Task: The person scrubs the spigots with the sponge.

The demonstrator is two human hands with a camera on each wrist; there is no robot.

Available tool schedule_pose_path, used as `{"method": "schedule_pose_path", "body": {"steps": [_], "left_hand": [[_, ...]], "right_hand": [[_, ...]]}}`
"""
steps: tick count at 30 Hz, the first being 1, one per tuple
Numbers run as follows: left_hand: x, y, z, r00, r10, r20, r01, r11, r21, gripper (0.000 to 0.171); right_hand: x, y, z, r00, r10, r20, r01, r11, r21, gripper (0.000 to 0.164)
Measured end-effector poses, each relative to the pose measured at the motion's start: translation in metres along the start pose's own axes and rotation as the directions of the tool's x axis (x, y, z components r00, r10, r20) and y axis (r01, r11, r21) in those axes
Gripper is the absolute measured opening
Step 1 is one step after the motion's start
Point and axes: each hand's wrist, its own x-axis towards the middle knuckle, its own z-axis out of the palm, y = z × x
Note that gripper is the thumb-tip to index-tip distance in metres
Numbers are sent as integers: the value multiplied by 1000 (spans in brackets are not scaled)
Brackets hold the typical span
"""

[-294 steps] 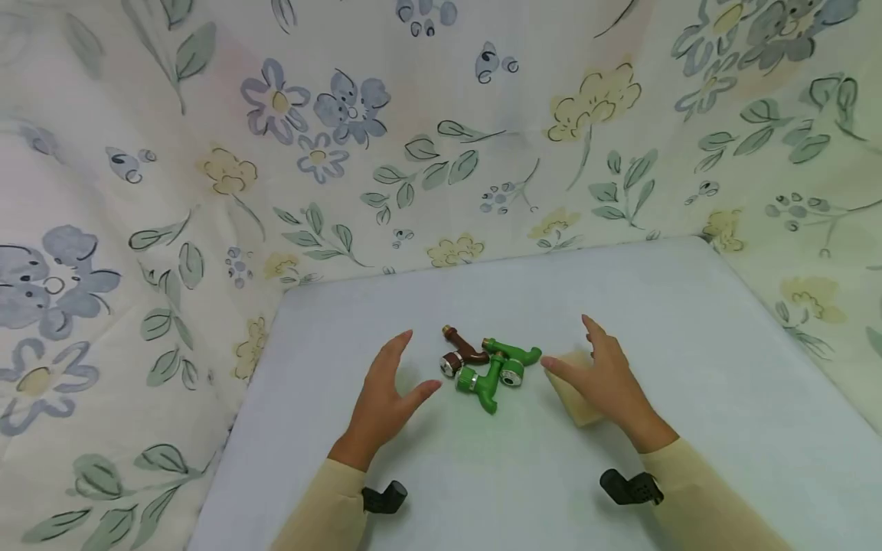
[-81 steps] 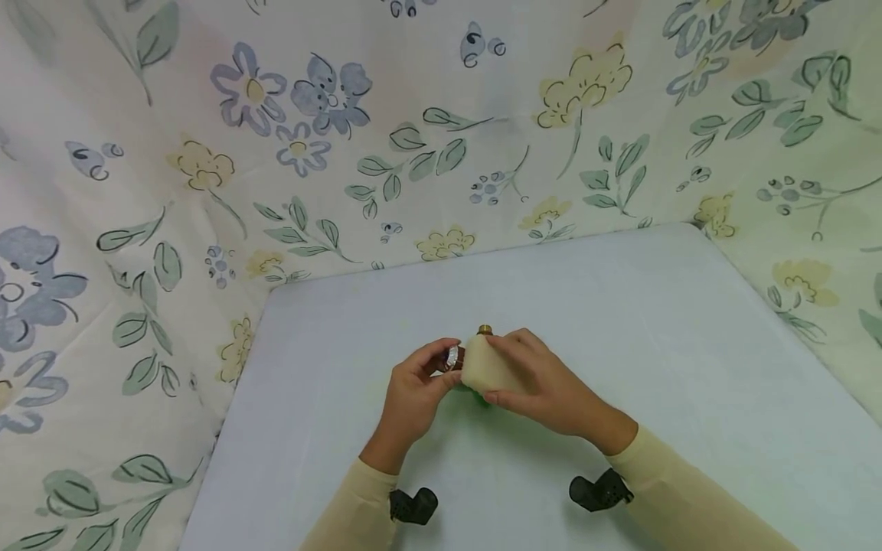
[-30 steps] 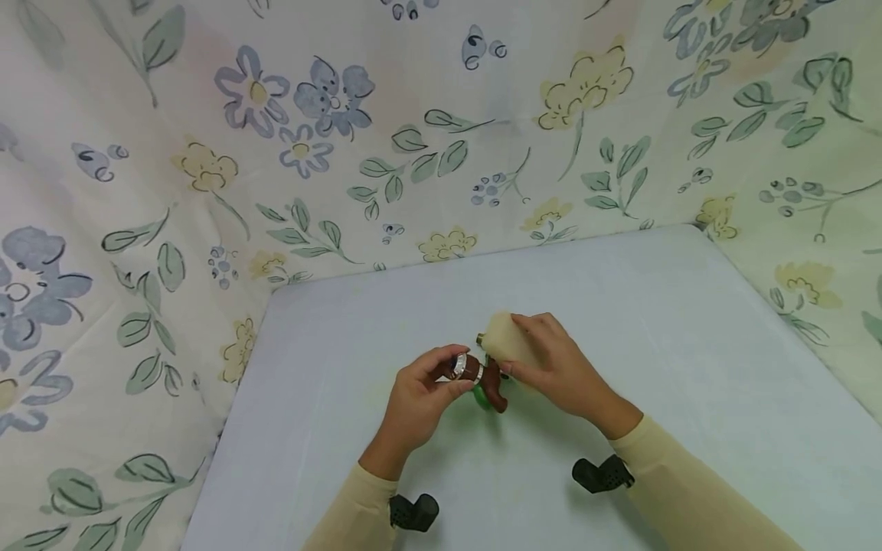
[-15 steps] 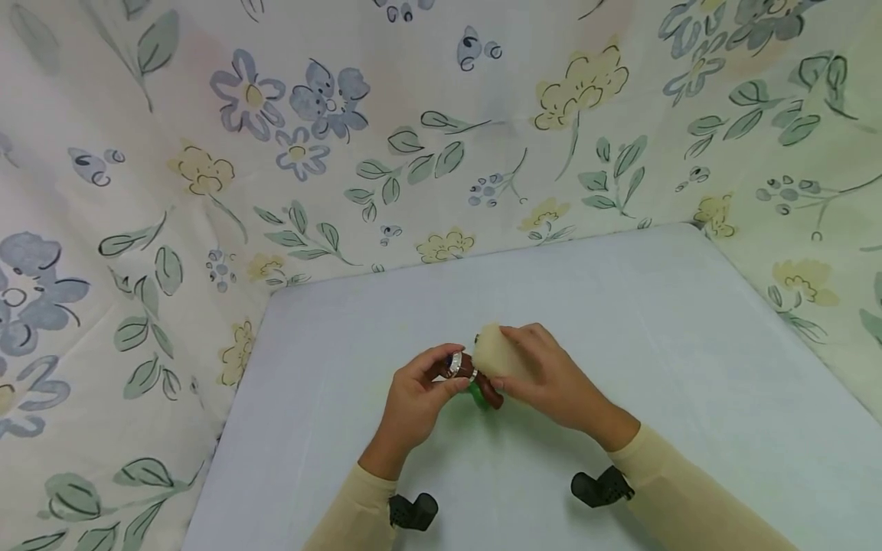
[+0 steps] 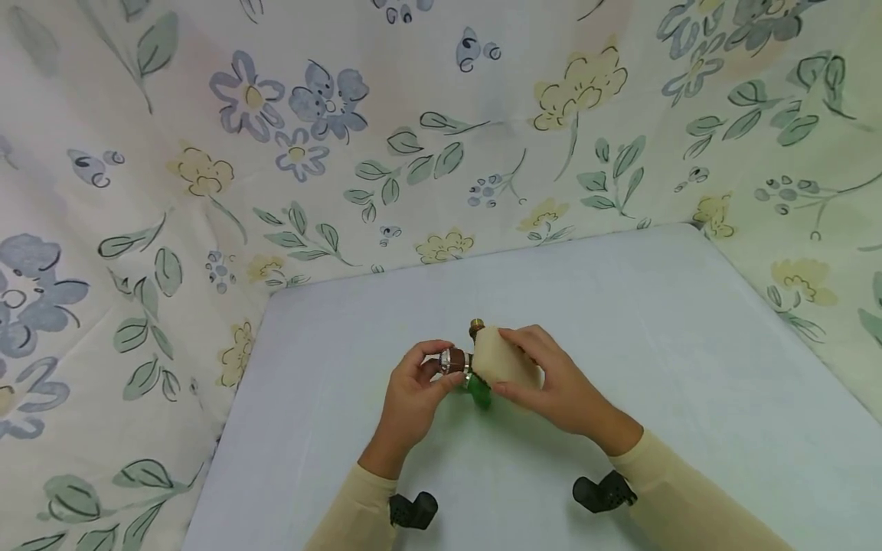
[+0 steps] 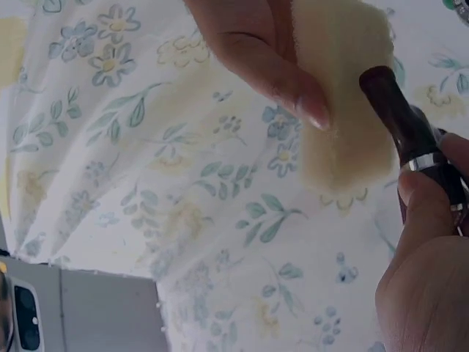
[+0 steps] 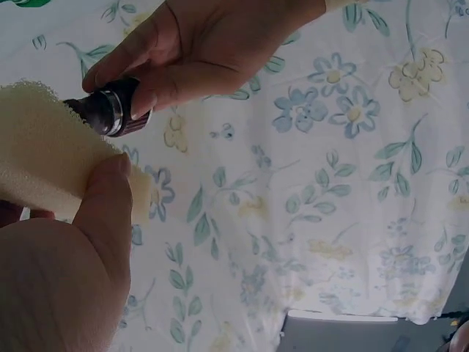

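Observation:
My left hand (image 5: 413, 398) grips a brown water tap (image 5: 455, 361) by its ribbed, chrome-ringed knob end. The tap's brass threaded end points toward the back of the table in the head view. In the left wrist view the tap's dark spout (image 6: 392, 110) overlaps the sponge. My right hand (image 5: 561, 383) pinches a pale yellow sponge (image 5: 506, 356) between thumb and fingers. In the right wrist view the sponge (image 7: 51, 147) lies against the tap's body (image 7: 110, 110), hiding part of it. Below both hands shows part of a green tap (image 5: 479, 392).
A white table (image 5: 634, 298) lies under the hands. Floral cloth (image 5: 413, 199) rises behind it and along the sides. Black wrist cameras (image 5: 413, 510) sit on both cuffs. Green parts (image 7: 26, 2) show at the right wrist view's top corner.
Earlier both hands were apart and empty over three taps and the sponge; now they hold the brown tap and sponge. Within the last second the tap has turned and the sponge shifted along it.

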Motion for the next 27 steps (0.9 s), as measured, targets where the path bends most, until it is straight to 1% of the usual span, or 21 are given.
{"method": "schedule_pose_path", "body": {"steps": [3, 6, 8, 10, 12, 16, 19, 22, 24, 27], "left_hand": [[0, -6, -3, 1000, -20, -21, 19, 998, -62, 45], [0, -8, -4, 999, -3, -45, -1, 995, -99, 42], [0, -8, -4, 998, -6, -68, -1, 995, -101, 39], [0, -9, -3, 995, -18, -95, 10, 996, -93, 37], [0, -9, -3, 992, -29, -122, 21, 998, -61, 37], [0, -9, -3, 987, -35, -155, 38, 999, 13, 37], [-1, -9, -4, 987, -45, -157, 51, 998, 35, 38], [-1, -9, -4, 988, -57, -146, 64, 997, 49, 38], [-1, -9, -4, 989, -68, -132, 74, 996, 43, 39], [-2, -8, -4, 991, -86, -104, 87, 996, 9, 40]], "right_hand": [[-2, 3, -2, 999, 5, -38, -4, 999, 33, 63], [-4, 5, -3, 999, 9, -49, -5, 996, 85, 63], [-4, 5, -2, 999, -6, -42, 11, 991, 132, 62], [-3, 3, 0, 999, -27, -27, 31, 983, 181, 62], [-2, 1, 1, 999, -42, -21, 45, 975, 216, 63], [-1, -2, 2, 999, -32, -32, 38, 972, 234, 64], [0, -2, 2, 999, -19, -35, 27, 969, 245, 63], [2, 0, 1, 1000, -21, -21, 25, 963, 268, 62], [3, 2, 1, 1000, -17, -9, 19, 959, 284, 60], [4, 6, 0, 1000, -5, 14, 0, 950, 312, 58]]}}
